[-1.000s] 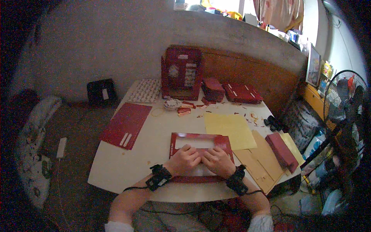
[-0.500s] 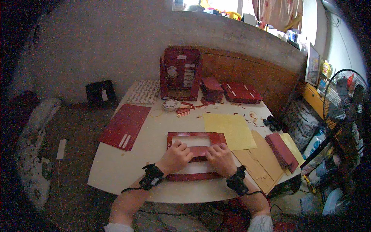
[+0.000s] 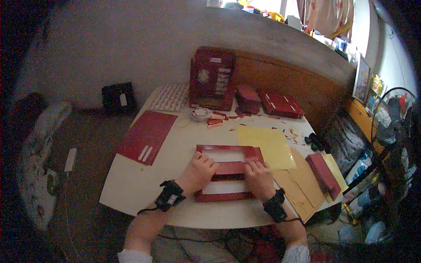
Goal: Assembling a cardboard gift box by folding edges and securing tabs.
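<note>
Your left hand (image 3: 198, 172) and right hand (image 3: 259, 177) both lie palm-down on a red cardboard frame (image 3: 228, 172) w/ two cut-out windows, flat on the white desk (image 3: 131, 188) right in front of you, near its front edge. Left hand: fingers curled, tips on the left end of the frame's middle bar; pressing, not closed around anything. Right hand: same on the right end of the bar, fingers bent over it; can't tell whether it pinches the bar or just presses. Black wrist bands on both arms.

Around it:
- Yellow sheet (image 3: 266, 142) just right of and behind the frame, its corner touching or slightly under the frame's right edge.
- Brown card sheets (image 3: 298, 184) to the right of your right hand, reaching the desk edge, w/ a dark red folded piece (image 3: 323, 174) on top.
- Flat red sheet (image 3: 147, 136) on the left side, well apart from the frame, overhanging the desk edge a bit.
- Back of desk: tall red box (image 3: 212, 79) standing upright, a smaller red box (image 3: 248, 98) beside it, flat red pieces (image 3: 280, 104) further right.
- Small round dish (image 3: 201, 114) and red scraps (image 3: 215, 122) between the tall box and the frame.
- Patterned white sheet (image 3: 170, 97) at back-left corner.
- Fan (image 3: 392, 122) off the desk at far right.
</note>
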Tool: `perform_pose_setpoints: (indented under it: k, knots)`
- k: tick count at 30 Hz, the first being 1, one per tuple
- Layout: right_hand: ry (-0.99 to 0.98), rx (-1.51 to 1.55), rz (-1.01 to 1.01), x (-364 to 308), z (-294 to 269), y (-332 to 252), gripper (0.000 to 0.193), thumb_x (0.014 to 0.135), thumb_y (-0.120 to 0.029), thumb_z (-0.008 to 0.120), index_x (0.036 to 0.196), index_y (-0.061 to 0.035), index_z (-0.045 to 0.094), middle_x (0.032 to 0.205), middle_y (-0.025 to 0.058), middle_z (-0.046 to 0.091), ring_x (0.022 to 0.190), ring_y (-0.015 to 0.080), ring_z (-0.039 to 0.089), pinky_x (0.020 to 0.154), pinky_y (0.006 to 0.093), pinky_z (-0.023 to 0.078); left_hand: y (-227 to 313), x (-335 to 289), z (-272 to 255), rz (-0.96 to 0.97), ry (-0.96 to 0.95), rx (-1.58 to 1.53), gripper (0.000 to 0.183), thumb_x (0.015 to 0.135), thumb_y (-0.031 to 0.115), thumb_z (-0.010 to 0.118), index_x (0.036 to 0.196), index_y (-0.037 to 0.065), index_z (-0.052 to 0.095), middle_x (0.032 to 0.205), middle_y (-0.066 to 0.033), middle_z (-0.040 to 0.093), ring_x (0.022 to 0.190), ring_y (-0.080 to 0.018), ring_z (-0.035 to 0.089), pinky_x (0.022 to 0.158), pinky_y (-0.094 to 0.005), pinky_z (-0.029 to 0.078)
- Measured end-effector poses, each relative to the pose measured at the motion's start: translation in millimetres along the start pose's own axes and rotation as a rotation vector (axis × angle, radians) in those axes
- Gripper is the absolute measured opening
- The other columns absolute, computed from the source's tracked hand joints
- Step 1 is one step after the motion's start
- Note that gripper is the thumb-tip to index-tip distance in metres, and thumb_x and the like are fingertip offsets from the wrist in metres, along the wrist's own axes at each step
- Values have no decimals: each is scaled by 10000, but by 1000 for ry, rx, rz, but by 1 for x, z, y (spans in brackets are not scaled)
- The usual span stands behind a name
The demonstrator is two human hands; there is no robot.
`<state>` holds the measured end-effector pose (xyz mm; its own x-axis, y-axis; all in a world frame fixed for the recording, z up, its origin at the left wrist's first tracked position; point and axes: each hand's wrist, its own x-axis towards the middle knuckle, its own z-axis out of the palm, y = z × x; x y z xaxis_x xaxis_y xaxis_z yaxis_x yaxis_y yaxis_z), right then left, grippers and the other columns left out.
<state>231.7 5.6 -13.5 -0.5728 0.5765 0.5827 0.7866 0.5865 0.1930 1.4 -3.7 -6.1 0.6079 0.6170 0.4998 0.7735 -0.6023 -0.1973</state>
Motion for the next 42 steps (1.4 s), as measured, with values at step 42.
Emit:
perform_pose_setpoints:
  k: [42]
  knots:
    - [100, 141, -153, 4, -2, -25, 132, 675, -116, 570, 786, -48, 547, 872, 82, 561, 814, 236, 546, 664, 364, 448, 18, 1, 14, 83, 149, -185, 55, 735, 147, 516, 755, 98, 532, 757, -50, 548, 766, -199, 553, 763, -345, 387]
